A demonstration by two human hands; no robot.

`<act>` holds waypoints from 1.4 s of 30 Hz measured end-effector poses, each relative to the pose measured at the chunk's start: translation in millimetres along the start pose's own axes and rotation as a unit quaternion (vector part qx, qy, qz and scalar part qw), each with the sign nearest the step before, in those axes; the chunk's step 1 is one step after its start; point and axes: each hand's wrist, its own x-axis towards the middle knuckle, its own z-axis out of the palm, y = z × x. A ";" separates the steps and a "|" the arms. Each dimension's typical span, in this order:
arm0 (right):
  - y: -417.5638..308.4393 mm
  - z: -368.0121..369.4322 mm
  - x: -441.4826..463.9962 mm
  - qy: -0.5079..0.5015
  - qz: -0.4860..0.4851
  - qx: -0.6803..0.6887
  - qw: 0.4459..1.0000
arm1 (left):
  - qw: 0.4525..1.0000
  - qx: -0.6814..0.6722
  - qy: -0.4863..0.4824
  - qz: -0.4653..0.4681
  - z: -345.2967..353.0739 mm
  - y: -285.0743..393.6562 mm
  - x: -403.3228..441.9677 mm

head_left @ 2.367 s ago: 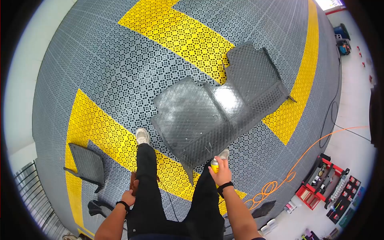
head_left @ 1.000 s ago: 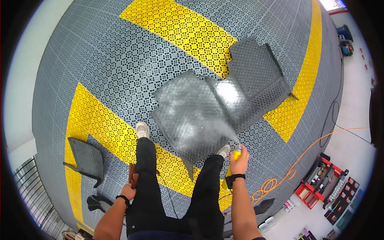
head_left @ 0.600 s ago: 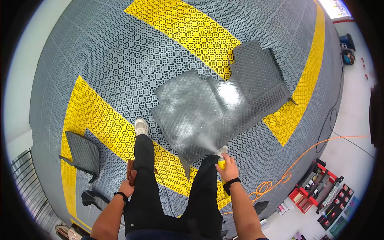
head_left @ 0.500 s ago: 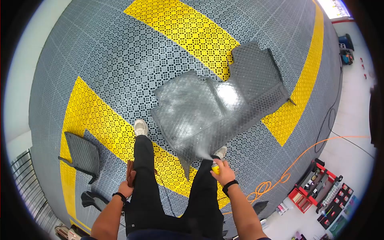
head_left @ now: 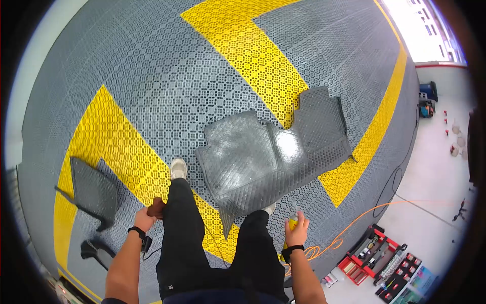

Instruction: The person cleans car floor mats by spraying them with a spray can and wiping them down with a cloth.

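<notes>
A large dark grey quilted car floor mat lies flat on the tiled floor in front of my feet, with wet-looking, shiny patches. In my right hand is a yellow spray can, upright at the right of my knee and apart from the mat. My left hand, beside the left knee, is closed around a small brown object whose kind I cannot make out. A smaller dark floor mat rests on the floor to the left, beyond that hand.
Another black mat piece lies at lower left. An orange hose coils on the right near a red tool tray and a black case of small parts. A dark cable loops behind them. Yellow bands cross the grey floor.
The white spray mist over the mat has gone. My right hand and the can have moved right and down, away from the mat. My left hand has shifted left and slightly up.
</notes>
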 end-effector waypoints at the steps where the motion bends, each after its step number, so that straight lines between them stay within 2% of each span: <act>1: -2.3 -2.1 -12.0 -0.005 0.010 -0.007 1.000 | 0.998 0.057 -0.015 0.015 -18.8 18.7 13.5; 4: -21.2 0.2 -46.2 -0.022 0.064 -0.012 0.998 | 0.978 0.178 -0.085 0.064 -85.2 71.1 40.4; 6: -35.3 8.1 -77.6 -0.051 0.109 -0.018 0.993 | 0.929 0.310 -0.177 0.097 -128.4 96.8 53.9; 8: -45.0 20.0 -108.7 -0.041 0.139 0.006 0.989 | 0.899 0.374 -0.176 0.145 -167.9 91.2 70.7; 10: -53.3 38.1 -137.9 0.004 0.090 -0.028 0.996 | 0.938 0.291 -0.180 0.063 -207.7 100.1 81.3; 11: -60.6 41.8 -153.6 -0.010 0.109 -0.009 0.994 | 0.940 0.293 -0.158 0.073 -224.7 83.0 95.5; 12: -70.2 46.6 -167.0 -0.018 0.134 -0.010 0.991 | 0.930 0.333 -0.130 0.084 -238.4 128.5 65.9; 14: -85.3 60.8 -191.5 0.018 0.158 0.026 0.987 | 0.917 0.359 -0.087 0.147 -260.3 93.1 86.3; 16: -98.4 73.9 -219.8 0.044 0.188 0.052 0.980 | 0.932 0.330 -0.112 0.099 -283.0 79.6 81.8; 18: -108.3 85.6 -238.9 0.050 0.230 0.099 0.967 | 0.926 0.347 -0.092 0.114 -305.0 54.1 68.8; 20: -112.4 99.4 -251.9 0.073 0.256 0.125 0.956 | 0.906 0.396 -0.122 0.089 -334.0 54.6 36.0; 22: -122.4 113.7 -278.0 0.084 0.270 0.135 0.950 | 0.902 0.395 -0.075 0.158 -378.5 0.5 37.7; 24: -136.4 127.6 -307.1 0.103 0.287 0.144 0.941 | 0.858 0.502 -0.076 0.084 -429.1 -40.7 48.6; 27: -144.9 139.2 -322.1 0.057 0.300 0.178 0.935 | 0.865 0.488 -0.096 0.061 -449.4 -36.7 26.7; 30: -153.3 169.8 -332.0 0.121 0.257 0.134 0.949 | 0.865 0.484 -0.105 0.076 -463.3 -47.6 17.8; 31: -160.1 170.3 -339.5 0.061 0.273 0.139 0.950 | 0.860 0.493 -0.111 0.079 -473.1 -44.0 13.4; 32: -165.1 163.9 -347.7 0.045 0.275 0.196 0.940 | 0.853 0.502 -0.116 0.085 -476.2 -37.9 10.6; 35: -172.8 192.2 -380.0 0.116 0.279 0.159 0.940 | 0.844 0.513 -0.122 0.102 -467.4 -27.9 7.8; 38: -175.9 216.2 -422.6 0.064 0.368 0.221 0.901 | 0.821 0.543 -0.127 0.117 -478.8 -9.9 -5.3; 42: -171.0 239.7 -467.3 0.057 0.457 0.216 0.861 | 0.785 0.584 -0.144 0.150 -488.0 8.4 -7.6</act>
